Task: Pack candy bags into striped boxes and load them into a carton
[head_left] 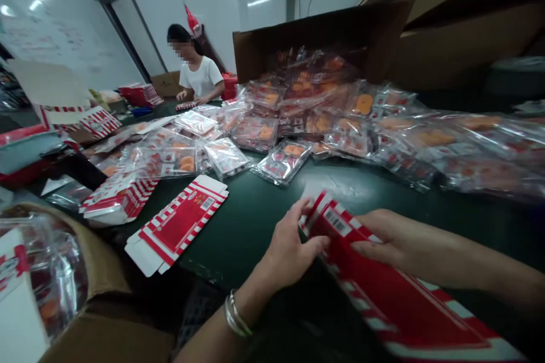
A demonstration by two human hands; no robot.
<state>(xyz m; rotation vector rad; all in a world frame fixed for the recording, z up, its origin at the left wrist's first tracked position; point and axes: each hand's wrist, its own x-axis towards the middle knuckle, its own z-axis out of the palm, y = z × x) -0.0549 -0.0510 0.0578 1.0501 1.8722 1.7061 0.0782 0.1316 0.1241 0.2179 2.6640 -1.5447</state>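
Note:
My left hand (293,241) and my right hand (383,233) both grip a flattened red-and-white striped paper carton (395,300), which has a barcode panel near its upper end. The carton's lower part runs out of view at the bottom right. Silver bangles (235,313) circle my left wrist. On the dark green table (255,227), left of my hands, lies a similar unfolded carton blank (176,224). Beyond my hands are many clear plastic packs (283,161) holding orange-and-red items.
A co-worker in a white shirt (198,68) sits across the table, hands on red-and-white items. An open cardboard box (319,34) spills packs at the far side. A stack of carton blanks (119,199) lies at left. A cardboard box of packs (72,264) sits at lower left.

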